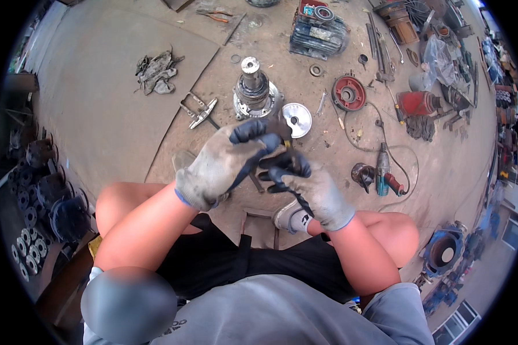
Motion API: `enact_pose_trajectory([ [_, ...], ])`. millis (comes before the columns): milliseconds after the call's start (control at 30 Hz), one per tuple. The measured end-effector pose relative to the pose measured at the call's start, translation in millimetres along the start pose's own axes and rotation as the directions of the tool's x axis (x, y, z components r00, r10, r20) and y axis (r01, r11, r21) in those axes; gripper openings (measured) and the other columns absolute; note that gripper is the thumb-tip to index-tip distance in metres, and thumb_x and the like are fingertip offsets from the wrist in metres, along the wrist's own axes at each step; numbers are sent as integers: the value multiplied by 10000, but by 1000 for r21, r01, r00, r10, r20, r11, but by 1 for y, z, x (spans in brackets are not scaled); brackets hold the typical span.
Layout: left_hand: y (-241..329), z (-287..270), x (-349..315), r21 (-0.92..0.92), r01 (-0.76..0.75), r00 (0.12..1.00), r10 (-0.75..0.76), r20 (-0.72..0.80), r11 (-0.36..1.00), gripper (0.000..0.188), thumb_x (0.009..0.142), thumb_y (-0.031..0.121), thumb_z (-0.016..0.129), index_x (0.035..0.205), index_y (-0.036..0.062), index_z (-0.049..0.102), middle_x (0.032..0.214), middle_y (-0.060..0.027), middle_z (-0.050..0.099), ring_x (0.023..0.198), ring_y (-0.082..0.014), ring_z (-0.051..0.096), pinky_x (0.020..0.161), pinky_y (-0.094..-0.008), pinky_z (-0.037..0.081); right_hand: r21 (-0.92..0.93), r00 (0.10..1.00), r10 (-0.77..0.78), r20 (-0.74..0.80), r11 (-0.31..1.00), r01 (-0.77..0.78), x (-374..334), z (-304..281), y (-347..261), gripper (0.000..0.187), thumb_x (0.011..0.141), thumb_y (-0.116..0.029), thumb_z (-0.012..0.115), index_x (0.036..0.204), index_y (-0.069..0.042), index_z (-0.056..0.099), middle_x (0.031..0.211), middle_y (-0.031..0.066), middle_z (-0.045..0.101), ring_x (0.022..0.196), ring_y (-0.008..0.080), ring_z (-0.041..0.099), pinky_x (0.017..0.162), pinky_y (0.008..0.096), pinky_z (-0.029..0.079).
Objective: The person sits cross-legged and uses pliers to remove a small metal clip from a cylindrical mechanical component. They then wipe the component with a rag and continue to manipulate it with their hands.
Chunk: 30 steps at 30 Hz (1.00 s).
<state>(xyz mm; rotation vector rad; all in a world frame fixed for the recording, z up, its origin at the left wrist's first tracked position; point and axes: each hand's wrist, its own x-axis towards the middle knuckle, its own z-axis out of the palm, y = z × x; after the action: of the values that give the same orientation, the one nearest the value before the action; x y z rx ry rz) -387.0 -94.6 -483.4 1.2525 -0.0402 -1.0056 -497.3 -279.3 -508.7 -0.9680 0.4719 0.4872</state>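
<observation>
Both my hands wear pale grey work gloves with dark coated fingers and meet in front of me above the floor. My left hand (227, 155) has its fingers curled in toward a small dark piece with a yellow band (287, 142). Closed on the lower side of that piece is my right hand (313, 187). What kind of piece it is cannot be made out. Just beyond the hands a greasy metal shaft assembly (253, 86) stands upright on its round flange. A silver disc-shaped cover (297, 120) lies beside it, close to the fingers.
A gear puller (201, 112) and a dirty rag (157, 71) lie left of the shaft. At the back stands a finned electric motor (318, 35). To the right are a red round housing (349, 92) and a teal power tool (383, 169) with its cable. Metal flanges (31, 250) crowd the far left.
</observation>
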Motion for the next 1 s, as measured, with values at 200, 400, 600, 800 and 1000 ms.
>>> enact_pose_trajectory([
  [200,6,-22,18,371,100,994,-105,-8,923,214,1002,124,687,1176,4,717,919,-44,735,728,-80,639,627,-236,513,211,999,11,40,977,-19,19,6,21,490,1056,-271,668,1416,39,547,1242,98,665,1135,163,641,1026,350,521],
  [400,77,-48,33,888,-239,812,583,-40,394,393,934,128,783,1301,35,677,975,-55,696,734,-78,612,646,-261,511,366,988,-44,147,930,-13,56,24,19,403,1099,-290,581,1385,-6,573,1302,128,674,1220,195,654,1062,350,536],
  [600,72,-77,70,793,-485,831,478,285,370,490,884,63,769,1360,151,693,1233,-89,710,930,-214,687,859,-355,566,210,971,-2,240,977,-50,85,2,56,401,1075,-369,619,1235,-3,648,1097,103,748,963,158,716,834,307,588],
  [800,66,-74,76,834,-424,842,492,220,352,401,890,-13,729,1270,114,741,1046,-77,749,925,-177,695,880,-332,565,215,981,90,173,968,-127,97,6,50,454,1069,-430,611,1086,22,649,1039,164,750,838,212,721,731,334,587],
  [1000,72,-62,69,832,-334,887,446,118,444,389,875,-29,740,1244,92,744,1030,-71,757,926,-149,696,877,-321,574,217,970,80,231,967,-131,97,8,39,474,1076,-440,579,979,23,608,1119,233,732,925,291,739,807,402,618],
])
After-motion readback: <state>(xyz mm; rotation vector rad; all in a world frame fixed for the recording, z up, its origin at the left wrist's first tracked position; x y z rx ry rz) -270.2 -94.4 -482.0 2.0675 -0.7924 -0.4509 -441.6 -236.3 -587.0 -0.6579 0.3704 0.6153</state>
